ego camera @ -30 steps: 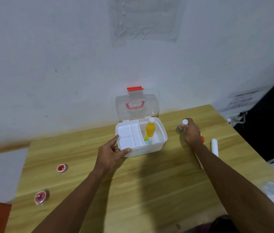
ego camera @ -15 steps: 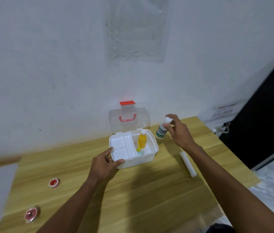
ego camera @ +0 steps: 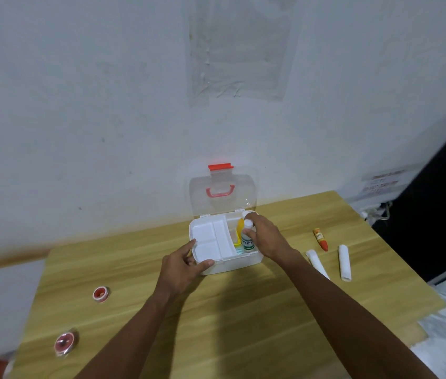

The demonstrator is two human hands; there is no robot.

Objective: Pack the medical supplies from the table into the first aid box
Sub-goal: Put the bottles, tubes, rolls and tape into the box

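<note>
1. Your right hand [ego camera: 267, 237] has its grip wrapped around the white bottle [ego camera: 247, 238], over the first aid box [ego camera: 232, 262] (right compartment, beside the yellow bottle [ego camera: 240, 227]).
2. Lower it upright.
3. Keep your left hand [ego camera: 182, 269] clamped on the box's corner.

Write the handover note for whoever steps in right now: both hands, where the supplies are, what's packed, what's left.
Left hand: gripping the front left corner of the first aid box, steadying it; lid open against the wall.
Right hand: closed on the white bottle, lowering it upright into the box's right compartment, not released yet.
Packed: the yellow bottle, just behind the white one.
Left on the table: two tape rolls at the left; orange tube and two white rolls at the right.
Next, probably: release the bottle, then pack those five.
</note>
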